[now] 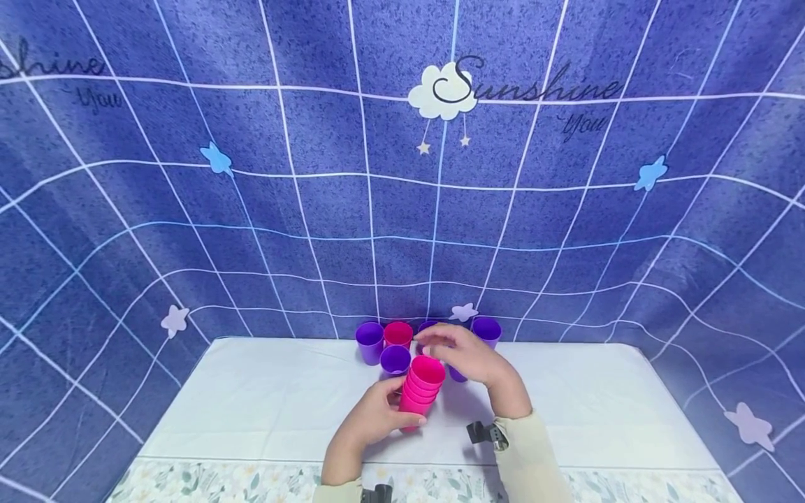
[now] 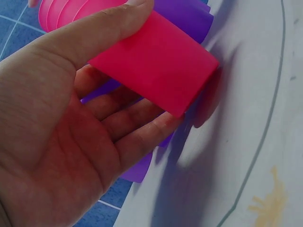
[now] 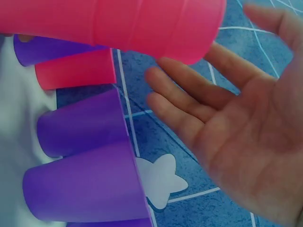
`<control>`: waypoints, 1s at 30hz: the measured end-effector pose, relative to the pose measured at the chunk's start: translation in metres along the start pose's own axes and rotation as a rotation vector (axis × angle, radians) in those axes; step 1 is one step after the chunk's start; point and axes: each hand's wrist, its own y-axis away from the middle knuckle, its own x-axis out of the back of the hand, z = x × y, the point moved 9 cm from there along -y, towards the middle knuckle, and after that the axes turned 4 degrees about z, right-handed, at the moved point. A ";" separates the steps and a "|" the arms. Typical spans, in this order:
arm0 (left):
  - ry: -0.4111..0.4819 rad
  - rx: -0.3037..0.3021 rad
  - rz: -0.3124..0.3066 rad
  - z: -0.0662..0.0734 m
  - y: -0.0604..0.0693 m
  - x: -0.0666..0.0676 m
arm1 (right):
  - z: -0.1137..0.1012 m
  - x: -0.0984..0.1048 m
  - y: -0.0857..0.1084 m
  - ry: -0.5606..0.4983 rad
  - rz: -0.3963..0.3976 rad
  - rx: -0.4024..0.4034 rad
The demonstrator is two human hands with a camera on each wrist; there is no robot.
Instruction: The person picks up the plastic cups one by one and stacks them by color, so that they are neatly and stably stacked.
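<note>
Pale sleeves (image 1: 534, 457) lie nearest. Left hand (image 1: 375, 413) pinches a tilted stack of pink cups (image 1: 420, 397) over the bench (image 1: 264, 405): probably light, slightly flexible, smooth plastic, best held gently by the lower sides. Right hand (image 1: 468, 355), fingers parted, is beside its rim; purple cups (image 1: 371, 349) stand beyond.

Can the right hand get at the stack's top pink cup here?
Likely yes: the right hand is empty beside the top pink cup, nothing visible between them, and the left hand grips the stack lower down.
</note>
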 end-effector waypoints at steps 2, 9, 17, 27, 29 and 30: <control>-0.001 -0.001 0.004 -0.001 0.000 0.001 | 0.000 0.003 -0.002 0.022 0.058 0.003; 0.022 -0.007 0.000 -0.002 -0.001 -0.001 | 0.005 -0.002 -0.011 -0.026 0.138 0.056; 0.018 -0.015 -0.013 -0.003 0.000 0.001 | 0.016 -0.020 -0.018 0.011 0.123 0.041; 0.091 -0.021 -0.071 0.000 0.006 0.006 | 0.026 -0.025 -0.019 0.072 0.128 -0.023; 0.112 -0.007 -0.080 -0.001 0.007 0.007 | 0.029 -0.028 -0.021 0.119 0.131 -0.025; 0.117 0.001 -0.081 -0.002 0.008 0.007 | 0.030 -0.029 -0.021 0.151 0.134 -0.020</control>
